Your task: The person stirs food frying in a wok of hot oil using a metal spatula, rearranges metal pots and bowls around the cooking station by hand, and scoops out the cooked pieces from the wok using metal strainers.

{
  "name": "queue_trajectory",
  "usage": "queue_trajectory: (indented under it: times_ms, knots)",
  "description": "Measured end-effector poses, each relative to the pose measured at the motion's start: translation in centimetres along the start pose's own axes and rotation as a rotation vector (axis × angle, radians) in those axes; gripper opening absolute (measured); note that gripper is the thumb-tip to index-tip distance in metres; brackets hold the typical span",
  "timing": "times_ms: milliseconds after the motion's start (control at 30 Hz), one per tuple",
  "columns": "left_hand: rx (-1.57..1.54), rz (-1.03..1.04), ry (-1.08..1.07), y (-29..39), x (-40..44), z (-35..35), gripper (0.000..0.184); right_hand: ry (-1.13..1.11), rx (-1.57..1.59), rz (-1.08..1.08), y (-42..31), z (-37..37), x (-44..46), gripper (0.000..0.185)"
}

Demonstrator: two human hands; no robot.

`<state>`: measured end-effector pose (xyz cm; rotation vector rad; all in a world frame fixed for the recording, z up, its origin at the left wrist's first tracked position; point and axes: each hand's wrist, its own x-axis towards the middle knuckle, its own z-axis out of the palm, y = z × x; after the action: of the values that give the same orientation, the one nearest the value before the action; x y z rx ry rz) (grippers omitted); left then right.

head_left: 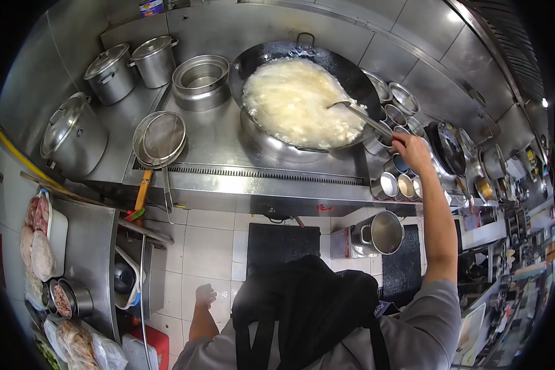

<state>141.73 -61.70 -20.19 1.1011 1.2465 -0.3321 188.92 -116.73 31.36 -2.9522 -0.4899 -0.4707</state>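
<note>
A large black wok (367,92) on the steel range holds a wide pool of pale, foamy, bubbling liquid (296,102) with whitish lumps near its right side. My right hand (408,153) is closed around the handle of a long metal ladle (370,119) at the wok's right rim. The ladle's head rests at the surface of the foam, and its exact shape is partly hidden. Low beside my body hangs my left hand (205,297), holding nothing, with its fingers loosely bent and apart over the tiled floor.
Two round strainers (160,139) lie left of the wok, handles over the range edge. Lidded pots (74,139) and a steel pot (200,83) stand farther left. Seasoning tins (385,185) line the right. A tall pot (386,233) stands below the range; raw meat (42,246) sits at left.
</note>
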Motion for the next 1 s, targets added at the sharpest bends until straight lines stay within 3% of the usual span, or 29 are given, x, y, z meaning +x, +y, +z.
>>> queue_trajectory:
  times_ms: [267, 367, 433, 600, 700, 800, 1000]
  knots:
    - [0.016, 0.01, -0.056, 0.0, 1.0, -0.1, 0.011, -0.034, -0.025, 0.03, -3.5, -11.3, -5.2, 0.027]
    - [0.045, -0.034, -0.133, -0.2, 1.8, -0.2, 0.024, -0.079, -0.062, 0.04, -5.6, -15.0, -6.2, 0.027]
    - [0.036, -0.038, -0.133, -0.5, 1.7, 0.0, 0.023, -0.142, -0.065, 0.082, -6.7, -16.0, -6.1, 0.027]
    - [0.024, -0.047, -0.144, -1.3, 1.4, 1.0, 0.024, -0.207, -0.134, -0.01, -3.7, -10.1, -4.0, 0.029]
    - [-0.01, -0.051, -0.083, -1.7, -0.4, 1.8, 0.026, -0.191, -0.192, 0.001, -4.2, -5.0, -1.5, 0.026]
    - [-0.051, -0.025, -0.031, -3.3, -1.0, 2.0, 0.031, -0.165, -0.167, -0.067, -0.1, 2.8, 2.6, 0.028]
    - [-0.15, -0.082, 0.143, -5.5, -6.6, 4.3, 0.032, -0.191, -0.089, -0.012, 0.4, 9.6, 11.7, 0.025]
